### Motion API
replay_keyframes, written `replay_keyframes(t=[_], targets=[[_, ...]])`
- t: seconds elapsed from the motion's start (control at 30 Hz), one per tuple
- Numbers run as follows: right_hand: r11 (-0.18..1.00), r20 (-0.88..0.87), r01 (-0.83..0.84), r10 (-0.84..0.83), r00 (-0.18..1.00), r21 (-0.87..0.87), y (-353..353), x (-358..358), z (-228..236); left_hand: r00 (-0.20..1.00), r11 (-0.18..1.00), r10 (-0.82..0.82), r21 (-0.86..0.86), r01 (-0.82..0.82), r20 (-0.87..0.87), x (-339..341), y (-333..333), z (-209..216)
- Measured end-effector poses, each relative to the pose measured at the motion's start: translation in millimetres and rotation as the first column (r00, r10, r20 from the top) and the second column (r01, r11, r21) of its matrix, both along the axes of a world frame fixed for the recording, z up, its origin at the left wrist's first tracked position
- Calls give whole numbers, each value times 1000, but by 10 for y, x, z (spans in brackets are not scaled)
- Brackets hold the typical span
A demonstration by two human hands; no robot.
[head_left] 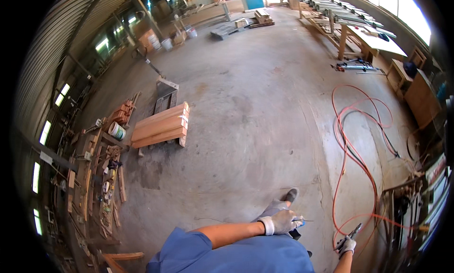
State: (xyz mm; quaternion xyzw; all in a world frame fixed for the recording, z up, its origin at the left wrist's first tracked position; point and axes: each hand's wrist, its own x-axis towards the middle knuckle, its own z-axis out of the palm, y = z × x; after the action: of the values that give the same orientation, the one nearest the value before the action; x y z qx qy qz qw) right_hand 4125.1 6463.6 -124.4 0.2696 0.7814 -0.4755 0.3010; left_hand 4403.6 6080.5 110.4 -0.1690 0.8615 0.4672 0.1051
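My left hand (282, 223), in a pale work glove, reaches across in front of my body. Its fingers are closed on a small thing with a blue part and a thin dark rod sticking out to the right; its exact kind is too small to make out. At the lower right, my right hand (348, 247), gloved too, grips a dark elongated hand tool (355, 231) pointing up and away. An orange-red hose (334, 197) runs close by the tool; whether the two are joined is unclear. My shoe (292, 195) shows just beyond the left hand.
Planks (161, 125) lie stacked on a pallet jack (166, 89) at left, beside a white bucket (117, 130) and scrap wood (109, 188). The hose loops over the concrete floor (255, 107). Right, a white-topped table (373, 39) stands near clamps (357, 66) and a cluttered rack (411, 202).
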Motion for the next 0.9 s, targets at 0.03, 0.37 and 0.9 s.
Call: replay_keyframes(t=[0.03,0.37,0.9], targets=[[1000,-61,2,-3,998,-19,-228,-200,168,999,999,30,27,-29,-36,-152,-44,-78],[944,219,-324,303,927,66,-345,-1012,-475,974,996,77,68,-64,-214,-2354,-744,-391],[730,468,-603,431,772,321,-10,-2323,-782,976,998,-49,31,56,-212,-5431,-1078,-59]])
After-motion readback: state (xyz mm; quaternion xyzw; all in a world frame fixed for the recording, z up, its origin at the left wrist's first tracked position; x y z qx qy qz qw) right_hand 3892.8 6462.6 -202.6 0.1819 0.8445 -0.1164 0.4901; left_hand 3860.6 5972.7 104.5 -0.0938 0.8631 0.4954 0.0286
